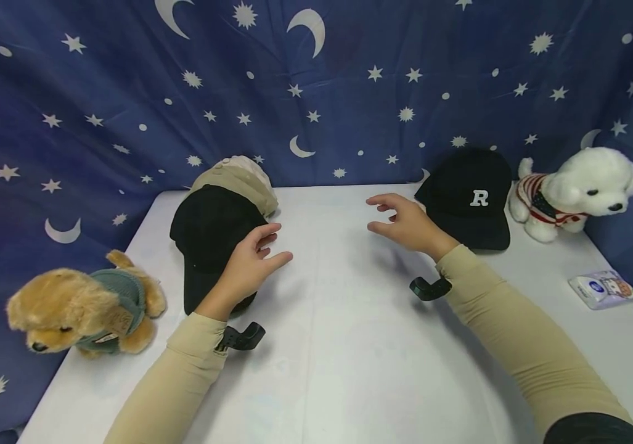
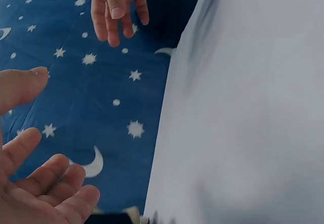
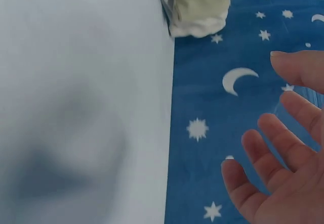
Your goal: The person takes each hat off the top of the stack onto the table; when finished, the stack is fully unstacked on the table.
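In the head view, my left hand [image 1: 246, 265] hovers beside a black cap [image 1: 213, 222] on the left of the table, overlapping its edge, fingers relaxed and holding nothing. Behind that cap, partly covered by it, sits a beige cap [image 1: 238, 185] with a paler one at its back. My right hand [image 1: 405, 222] is held over the table with loosely bent fingers and nothing in them. Just beyond its wrist stands a black cap with a white letter R [image 1: 468, 200]. Both wrist views show the spread fingers of the left hand [image 2: 43, 183] and right hand [image 3: 283, 153].
A tan plush dog [image 1: 91, 305] in a green top lies at the table's left edge. On the right are a white plush dog [image 1: 571, 188] in a striped top and a small purple-white packet [image 1: 603, 290]. A blue star-patterned curtain [image 1: 344, 135] hangs behind the white table [image 1: 344, 345].
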`<state>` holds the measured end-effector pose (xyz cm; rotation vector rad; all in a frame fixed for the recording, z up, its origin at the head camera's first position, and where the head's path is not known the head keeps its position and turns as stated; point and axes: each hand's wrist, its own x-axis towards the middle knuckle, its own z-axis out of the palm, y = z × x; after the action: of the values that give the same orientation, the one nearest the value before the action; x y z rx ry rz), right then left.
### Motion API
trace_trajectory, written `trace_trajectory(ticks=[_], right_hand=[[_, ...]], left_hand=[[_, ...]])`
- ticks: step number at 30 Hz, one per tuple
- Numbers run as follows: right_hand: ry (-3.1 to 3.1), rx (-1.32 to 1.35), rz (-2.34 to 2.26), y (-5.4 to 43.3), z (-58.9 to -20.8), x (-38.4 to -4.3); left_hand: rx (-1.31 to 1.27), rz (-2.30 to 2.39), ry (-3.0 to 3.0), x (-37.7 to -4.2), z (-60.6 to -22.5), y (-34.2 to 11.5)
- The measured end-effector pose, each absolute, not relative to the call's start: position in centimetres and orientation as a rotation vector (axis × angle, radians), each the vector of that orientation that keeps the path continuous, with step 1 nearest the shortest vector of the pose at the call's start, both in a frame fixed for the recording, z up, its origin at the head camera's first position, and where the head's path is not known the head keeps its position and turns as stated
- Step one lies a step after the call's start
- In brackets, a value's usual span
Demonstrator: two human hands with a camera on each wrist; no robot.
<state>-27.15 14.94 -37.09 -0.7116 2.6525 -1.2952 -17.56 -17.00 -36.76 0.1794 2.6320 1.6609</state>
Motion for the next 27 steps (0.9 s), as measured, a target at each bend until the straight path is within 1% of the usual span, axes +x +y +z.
trace_trajectory(ticks=[14, 27], right_hand=[[2.579, -0.789, -1.333, 10.2, -37.1, -26.0], [2.521, -0.833, -1.390, 7.7, -37.7, -25.5]], left_hand=[[0.031, 1.692, 2.700, -14.8, -37.7, -21.4], [-0.043, 1.677, 2.721, -13.2, -37.8, -24.4]])
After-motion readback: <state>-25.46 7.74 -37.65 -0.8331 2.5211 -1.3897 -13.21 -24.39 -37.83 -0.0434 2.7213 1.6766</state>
